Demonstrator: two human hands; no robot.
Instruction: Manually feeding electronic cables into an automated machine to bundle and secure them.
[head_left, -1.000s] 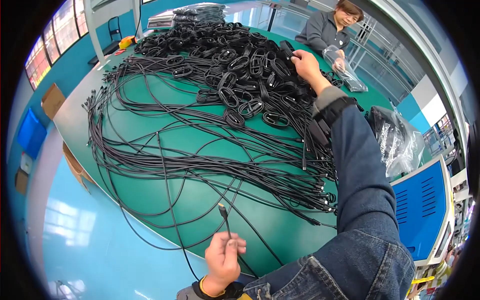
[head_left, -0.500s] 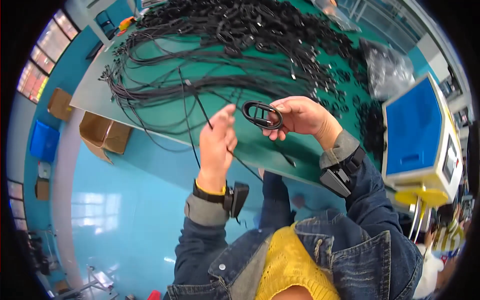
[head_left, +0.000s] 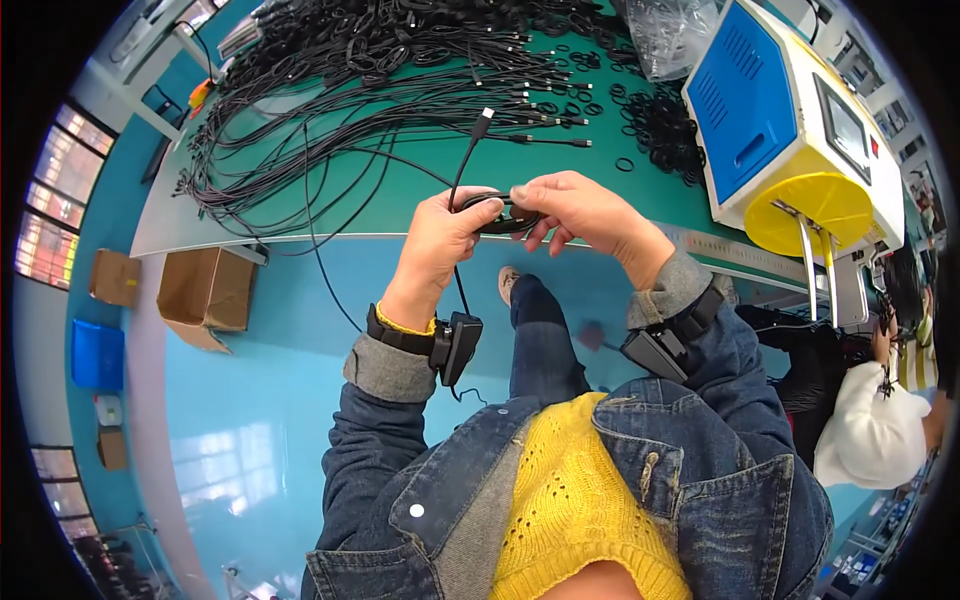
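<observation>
On counter (head_left: 560, 158): cable strands (head_left: 338, 136) left, coiled-cable heap (head_left: 385, 42) behind; rings (head_left: 668, 130) right of strands. Machine (head_left: 745, 90) right of rings, plastic bag (head_left: 668, 35) behind rings. Cardboard box (head_left: 222, 290) on floor (head_left: 300, 340), left. Coil (head_left: 500, 226) between left hand (head_left: 435, 230), right hand (head_left: 597, 212).

coiled cable (head_left: 502, 226): black | tabletop (head_left: 640, 205): green | machine panel (head_left: 740, 95): blue | sweater (head_left: 585, 490): yellow

– Holding up what, this green-topped table (head_left: 645, 197)?
– Heaped at the back with coiled black cables (head_left: 400, 35).
– And nearer the front?
– Strewn with long black cables (head_left: 262, 150), bundled and curving round at the left.
– And rightward?
– Scattered with small black rings (head_left: 665, 132), piled thickest beside a blue-and-white machine (head_left: 745, 95); also carrying a clear plastic bag (head_left: 665, 38).
</observation>
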